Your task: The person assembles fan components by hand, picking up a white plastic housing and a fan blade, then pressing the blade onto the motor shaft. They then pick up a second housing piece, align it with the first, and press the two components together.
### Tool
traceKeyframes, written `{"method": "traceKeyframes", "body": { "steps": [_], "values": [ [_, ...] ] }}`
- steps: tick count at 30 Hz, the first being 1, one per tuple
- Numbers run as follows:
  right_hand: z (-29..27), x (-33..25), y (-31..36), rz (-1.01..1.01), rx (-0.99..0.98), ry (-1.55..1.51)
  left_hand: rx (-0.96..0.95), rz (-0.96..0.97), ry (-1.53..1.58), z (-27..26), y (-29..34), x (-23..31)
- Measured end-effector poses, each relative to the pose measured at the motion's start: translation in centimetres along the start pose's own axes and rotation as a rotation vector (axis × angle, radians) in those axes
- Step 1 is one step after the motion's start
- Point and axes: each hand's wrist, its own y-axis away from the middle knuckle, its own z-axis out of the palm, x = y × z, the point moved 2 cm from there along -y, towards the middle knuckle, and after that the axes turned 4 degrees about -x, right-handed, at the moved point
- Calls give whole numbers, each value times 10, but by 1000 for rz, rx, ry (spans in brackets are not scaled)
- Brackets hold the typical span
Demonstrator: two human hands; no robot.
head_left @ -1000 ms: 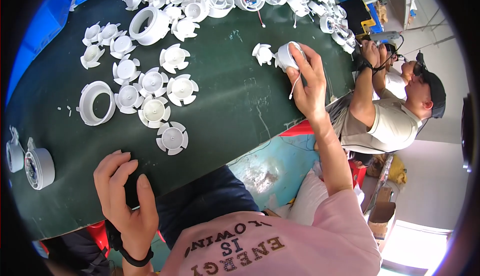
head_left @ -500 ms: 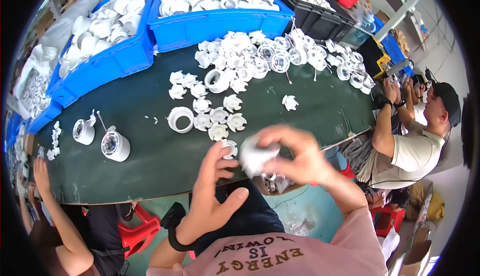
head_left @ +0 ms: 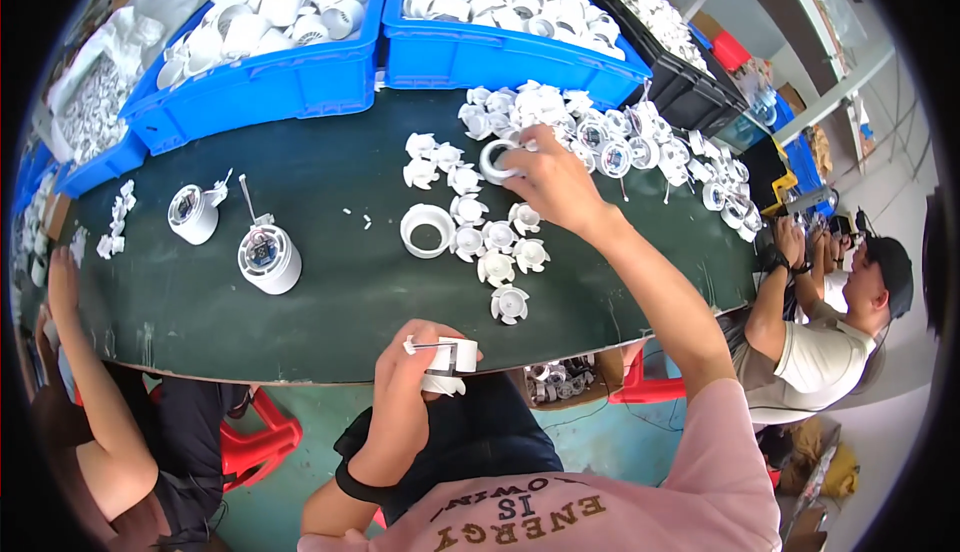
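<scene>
My left hand (head_left: 402, 372) is closed around a white plastic fitting (head_left: 459, 356) near the table's front edge. A thin metal-looking arm with a small white tip sticks out of the fitting to the left, and its lower part shows a petal-like edge. My right hand (head_left: 556, 180) reaches across the table and pinches the right rim of a white plastic ring (head_left: 493, 163), next to the heap of parts. Nearer stands a second, wider white ring (head_left: 427, 231). Beside it lie several petal-edged white caps (head_left: 497, 237).
Two white cups with circuit boards inside (head_left: 270, 260) stand at left. Blue crates (head_left: 250, 92) and a black crate (head_left: 700, 92) of white parts line the back. A box of parts (head_left: 565, 382) sits below the table edge. Co-workers sit at left and right (head_left: 830, 342).
The white fitting has passed from my right hand to my left, which has closed on it. My right hand has moved forward to the white ring. The view has shifted.
</scene>
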Motion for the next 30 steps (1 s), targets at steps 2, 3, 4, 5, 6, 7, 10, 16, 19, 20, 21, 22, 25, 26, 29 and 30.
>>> {"method": "traceKeyframes", "body": {
  "steps": [2,3,4,5,6,7,10,16,19,20,21,22,25,26,29,30],
  "values": [
    [-5,-13,9,162,59,-260,-9,-106,19,-9,4,4],
    [-18,-21,20,200,43,-434,-47,-116,102,-10,5,5],
    [-12,-22,32,214,108,-717,-41,-123,111,-10,7,5],
    [-13,-26,48,260,45,-926,-75,-108,239,-7,7,5],
    [-20,-43,59,309,-23,-1140,-102,-95,367,-7,7,3],
    [-26,-56,71,316,-13,-1214,-192,-100,461,-7,6,0],
    [-36,-90,103,446,-35,-1436,-279,-41,415,7,1,-3],
    [-38,-121,133,96,22,-1496,-163,-29,167,35,-6,-9],
    [-37,-130,146,184,48,-1301,-43,-3,-68,37,-7,-18],
    [-42,-133,148,214,-6,-1241,-45,-11,-82,39,-4,-18],
    [-46,-133,150,225,6,-1251,-65,21,-127,41,-2,-18],
    [-48,-132,153,250,-22,-1200,-86,53,-171,43,0,-18],
    [-50,-123,166,283,-4,-1117,-100,77,-246,42,2,-16],
    [-50,-120,170,284,32,-1077,-116,90,-229,43,2,-15],
    [-43,-122,174,370,23,-1267,-123,40,-183,44,2,-16],
    [-39,-123,173,438,-7,-1406,-136,50,-222,42,1,-19]
  ]
}}
